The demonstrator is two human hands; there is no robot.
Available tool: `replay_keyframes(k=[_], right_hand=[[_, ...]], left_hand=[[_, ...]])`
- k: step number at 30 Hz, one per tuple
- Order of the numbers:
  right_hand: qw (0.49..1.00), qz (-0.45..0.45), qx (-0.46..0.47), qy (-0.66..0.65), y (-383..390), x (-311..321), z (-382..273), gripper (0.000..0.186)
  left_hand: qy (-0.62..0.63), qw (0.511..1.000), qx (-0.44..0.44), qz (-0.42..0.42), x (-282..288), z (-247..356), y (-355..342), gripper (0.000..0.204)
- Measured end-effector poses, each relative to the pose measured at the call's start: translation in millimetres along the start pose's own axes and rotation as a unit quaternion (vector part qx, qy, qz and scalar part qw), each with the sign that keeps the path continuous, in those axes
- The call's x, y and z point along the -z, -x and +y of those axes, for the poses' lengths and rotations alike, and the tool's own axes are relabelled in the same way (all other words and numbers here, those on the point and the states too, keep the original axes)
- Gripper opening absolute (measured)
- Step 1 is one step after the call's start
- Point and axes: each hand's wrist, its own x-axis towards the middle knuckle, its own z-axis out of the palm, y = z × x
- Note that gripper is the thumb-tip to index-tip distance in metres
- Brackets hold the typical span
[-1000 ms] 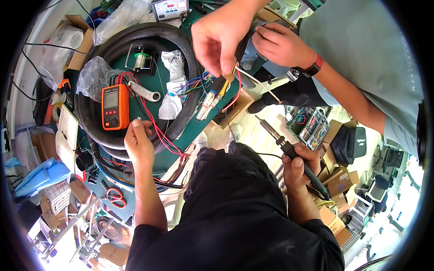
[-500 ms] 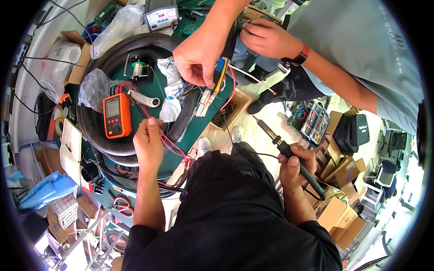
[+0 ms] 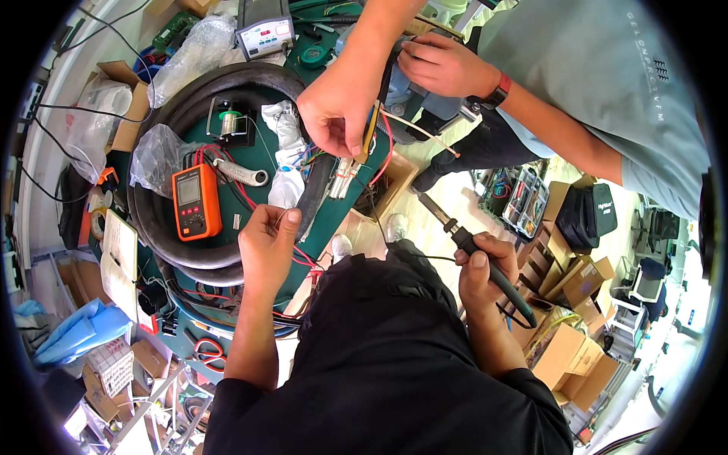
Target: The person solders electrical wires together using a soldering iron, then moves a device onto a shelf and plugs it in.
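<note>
My right hand (image 3: 487, 269) grips the dark handle of a soldering iron (image 3: 494, 277), its metal tip pointing up and left, clear of the table. My left hand (image 3: 267, 244) is closed in a pinch on a thin solder wire, mostly hidden by the fingers. A strand runs down from the solder spool (image 3: 232, 123) on its stand toward that hand. Just beyond my left fingers are a thick black cable end (image 3: 312, 201) and crumpled white wrapping (image 3: 287, 186). A co-worker's hand (image 3: 334, 121) holds a yellow tool (image 3: 369, 136) over pale, bundled cable ends (image 3: 343, 179).
A coiled black cable (image 3: 144, 199) surrounds an orange multimeter (image 3: 196, 202) on the green table. The soldering station (image 3: 265, 34) stands at the back. Red scissors (image 3: 208, 354) lie near the left front. Cardboard boxes (image 3: 576, 364) and a parts case (image 3: 525, 201) are on the right.
My left hand has moved right and slightly forward, nearer the cable end. My right hand has shifted slightly left with the soldering iron. The co-worker's near hand has moved slightly right and down.
</note>
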Motion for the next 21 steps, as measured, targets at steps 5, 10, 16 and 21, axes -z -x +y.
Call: replay_keyframes(k=[5, 10, 16, 21], right_hand=[[1.000, 0.004, -0.008, 0.012, 1.8, -3.4, 3.5, 0.028], [1.000, 0.003, -0.014, 0.009, 1.6, -5.7, 6.2, 0.019], [0.999, 0.016, -0.023, 0.021, 4.8, -5.5, 7.8, 0.018], [0.999, 0.015, -0.028, 0.021, 7.4, -4.0, 5.9, 0.019]], left_hand=[[-0.015, 1.000, -0.004, 0.021, 3.6, 0.1, -1.0, 0.033], [0.007, 1.000, -0.011, 0.012, 5.2, -3.5, -0.4, 0.028], [0.041, 0.998, -0.004, 0.044, 2.2, -3.6, 3.3, 0.011], [0.062, 0.995, -0.037, 0.074, 1.3, -4.8, 5.5, 0.010]])
